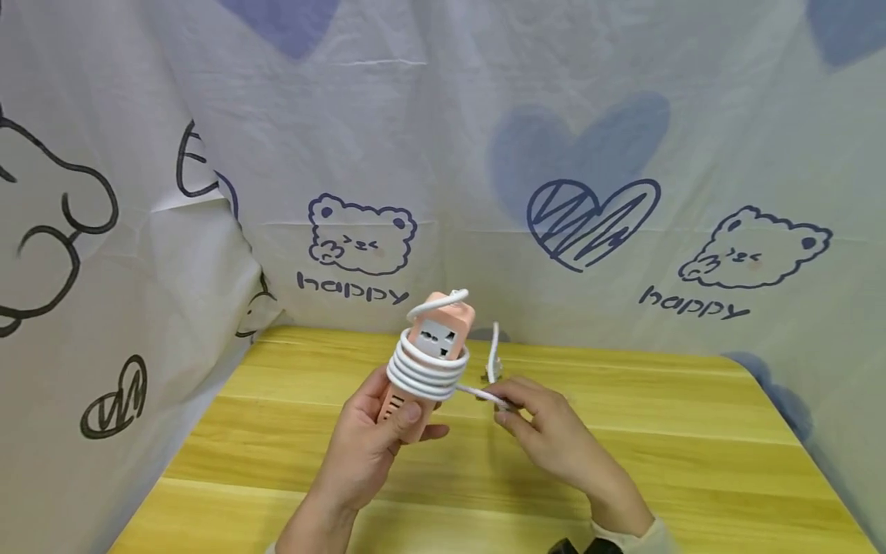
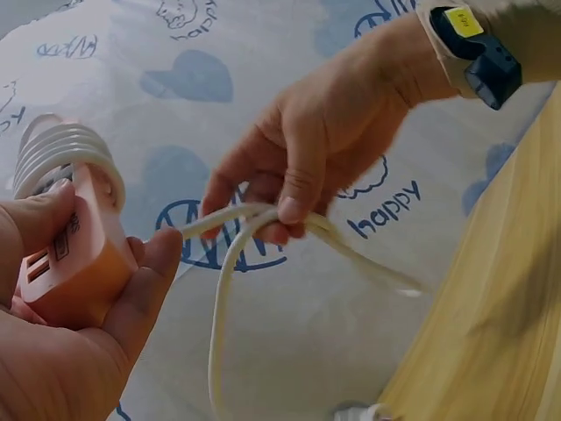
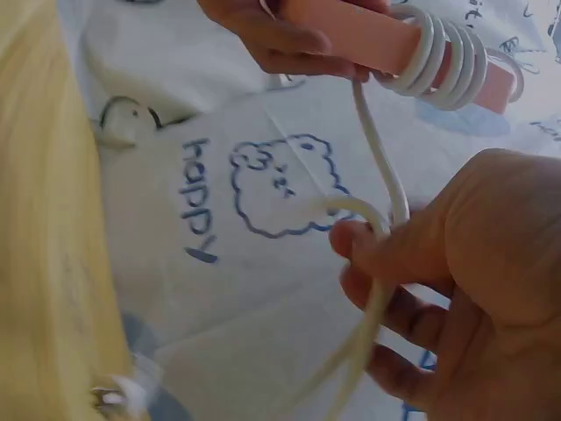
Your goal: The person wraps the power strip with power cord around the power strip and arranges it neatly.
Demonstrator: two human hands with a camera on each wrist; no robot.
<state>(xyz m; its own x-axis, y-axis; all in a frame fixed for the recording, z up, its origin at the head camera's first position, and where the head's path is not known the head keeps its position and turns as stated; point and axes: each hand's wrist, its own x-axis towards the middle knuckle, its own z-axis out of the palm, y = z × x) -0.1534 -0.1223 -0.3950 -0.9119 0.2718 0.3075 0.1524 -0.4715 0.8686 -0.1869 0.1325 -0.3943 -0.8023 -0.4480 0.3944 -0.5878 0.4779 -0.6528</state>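
My left hand grips the lower end of a pink power strip, thumb across its front and fingers behind. Several turns of white cord wrap around the strip's middle, and one strand crosses its top end. Black slots show on the strip's lower part, beside the thumb. To the right, my right hand pinches the cord where it leaves the coils. In the left wrist view, loose cord hangs in a loop from those fingers. The cord's plug appears blurred low in the right wrist view.
A yellow wood-grain table lies below both hands. Behind it and along the left hangs a white cloth printed with hearts, bears and the word "happy". A dark wristband with a yellow label is on the right wrist.
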